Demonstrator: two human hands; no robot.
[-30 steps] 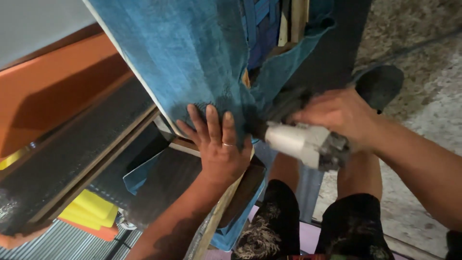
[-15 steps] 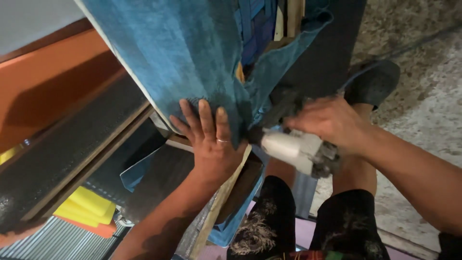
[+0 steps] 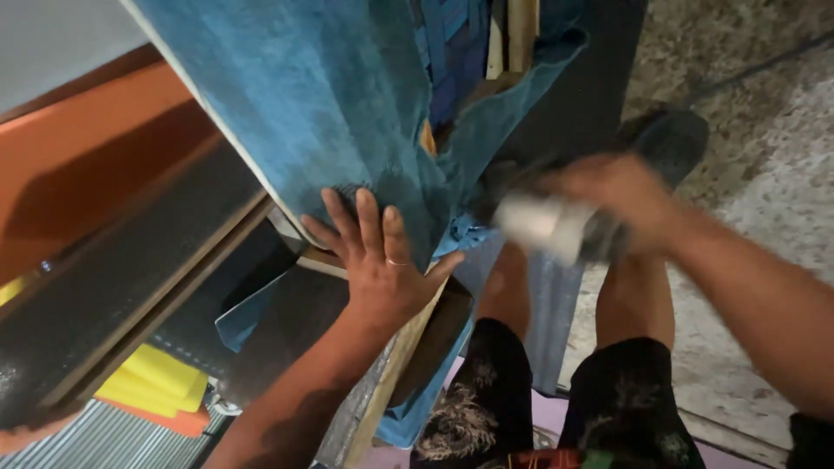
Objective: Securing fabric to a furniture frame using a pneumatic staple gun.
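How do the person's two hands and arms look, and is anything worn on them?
Both forearms are bare, with no sleeves in view. The left hand wears a thin plain ring on one finger; no glove, no watch. The right hand is blurred, so a ring there cannot be judged; no glove shows. Lower down, the person wears dark patterned shorts.

Passage at the frame corner is tight: blue fabric (image 3: 330,113) overhangs above, wooden frame edge (image 3: 395,365) below, knees (image 3: 512,287) crowd the right.
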